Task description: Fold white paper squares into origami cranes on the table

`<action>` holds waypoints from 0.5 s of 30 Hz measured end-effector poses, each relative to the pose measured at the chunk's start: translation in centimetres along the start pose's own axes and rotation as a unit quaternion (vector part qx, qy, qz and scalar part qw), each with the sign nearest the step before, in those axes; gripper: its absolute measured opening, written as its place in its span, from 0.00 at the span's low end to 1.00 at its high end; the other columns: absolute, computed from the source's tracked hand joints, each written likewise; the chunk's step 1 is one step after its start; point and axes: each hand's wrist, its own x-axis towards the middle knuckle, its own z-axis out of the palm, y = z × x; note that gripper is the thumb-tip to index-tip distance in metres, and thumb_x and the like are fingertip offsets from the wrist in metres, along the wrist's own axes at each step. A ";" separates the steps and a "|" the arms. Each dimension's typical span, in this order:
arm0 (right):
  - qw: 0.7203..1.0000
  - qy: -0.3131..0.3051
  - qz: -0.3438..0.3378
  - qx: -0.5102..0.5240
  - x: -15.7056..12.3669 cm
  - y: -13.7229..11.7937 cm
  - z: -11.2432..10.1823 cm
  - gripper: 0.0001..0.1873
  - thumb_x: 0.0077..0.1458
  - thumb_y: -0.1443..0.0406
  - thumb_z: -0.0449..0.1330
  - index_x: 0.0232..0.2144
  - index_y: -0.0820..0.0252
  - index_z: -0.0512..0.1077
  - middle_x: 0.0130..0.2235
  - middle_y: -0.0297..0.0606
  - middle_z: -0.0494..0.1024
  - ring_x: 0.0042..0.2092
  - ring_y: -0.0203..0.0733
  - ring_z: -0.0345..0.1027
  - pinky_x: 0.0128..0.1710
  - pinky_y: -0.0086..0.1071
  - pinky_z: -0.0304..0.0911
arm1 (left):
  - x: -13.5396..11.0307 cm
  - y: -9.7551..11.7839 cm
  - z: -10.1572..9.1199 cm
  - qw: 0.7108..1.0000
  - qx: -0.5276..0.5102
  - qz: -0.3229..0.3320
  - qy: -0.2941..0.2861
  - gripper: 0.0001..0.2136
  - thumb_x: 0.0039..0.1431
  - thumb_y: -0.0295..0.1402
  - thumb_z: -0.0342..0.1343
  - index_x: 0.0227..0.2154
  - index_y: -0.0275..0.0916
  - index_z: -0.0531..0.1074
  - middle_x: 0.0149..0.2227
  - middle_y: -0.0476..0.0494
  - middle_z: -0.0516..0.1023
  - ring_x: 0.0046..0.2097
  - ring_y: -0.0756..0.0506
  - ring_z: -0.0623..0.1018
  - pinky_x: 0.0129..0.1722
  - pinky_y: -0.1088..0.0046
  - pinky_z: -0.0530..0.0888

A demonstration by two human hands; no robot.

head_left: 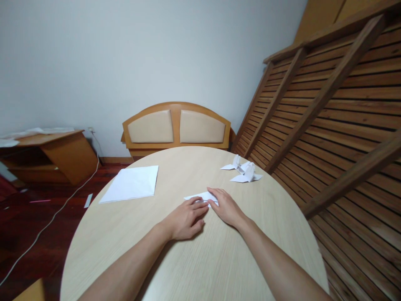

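A small folded white sheet of paper (204,195) lies flat on the round table, partly covered by both hands. My left hand (187,217) rests over its near left part, palm down. Its fingers reach toward the paper and the thumb is apart on the tabletop. My right hand (228,208) grips the paper's right end, with the index finger along the far edge and the thumb at the near edge. Beyond my right hand stand several folded white paper figures (247,172) with pointed wings, close together.
A stack of white paper (133,182) lies at the left on the pale round table (188,165). Behind it stands a padded headboard (177,125) against the wall. A slatted wooden frame (326,104) leans at the right. A white cable (67,205) crosses the floor near a low cabinet (70,156).
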 end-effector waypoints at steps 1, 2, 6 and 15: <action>1.000 0.004 -0.007 0.014 0.0 0.1 0.0 0.25 0.59 0.66 0.54 0.59 0.60 0.67 0.56 0.48 0.73 0.58 0.49 0.65 0.60 0.45 0.59 | 0.0 0.0 -0.1 1.000 0.001 0.000 0.000 0.22 0.63 0.33 0.49 0.59 0.39 0.67 0.63 0.42 0.68 0.66 0.36 0.61 0.67 0.52 0.58; 1.000 0.007 -0.015 0.027 0.0 0.1 0.0 0.26 0.58 0.67 0.55 0.59 0.59 0.67 0.57 0.47 0.72 0.58 0.49 0.64 0.59 0.46 0.59 | 0.0 0.0 -0.1 1.000 0.001 0.001 0.000 0.21 0.63 0.33 0.48 0.59 0.40 0.67 0.63 0.42 0.68 0.66 0.36 0.61 0.66 0.52 0.58; 0.999 0.011 -0.028 0.038 0.2 0.0 -0.2 0.24 0.57 0.68 0.56 0.56 0.58 0.70 0.54 0.45 0.74 0.56 0.48 0.65 0.58 0.44 0.60 | -0.2 -0.4 0.3 1.000 -0.004 0.003 -0.005 0.24 0.62 0.34 0.49 0.61 0.38 0.64 0.64 0.40 0.65 0.67 0.36 0.60 0.66 0.53 0.59; 1.000 -0.005 -0.020 0.020 0.3 -1.0 -0.9 0.14 0.61 0.69 0.54 0.41 0.55 0.79 0.43 0.37 0.82 0.47 0.45 0.72 0.51 0.39 0.65 | -0.1 -0.4 0.6 1.000 0.004 0.009 0.006 0.21 0.63 0.33 0.49 0.59 0.40 0.66 0.63 0.40 0.68 0.66 0.40 0.63 0.67 0.56 0.58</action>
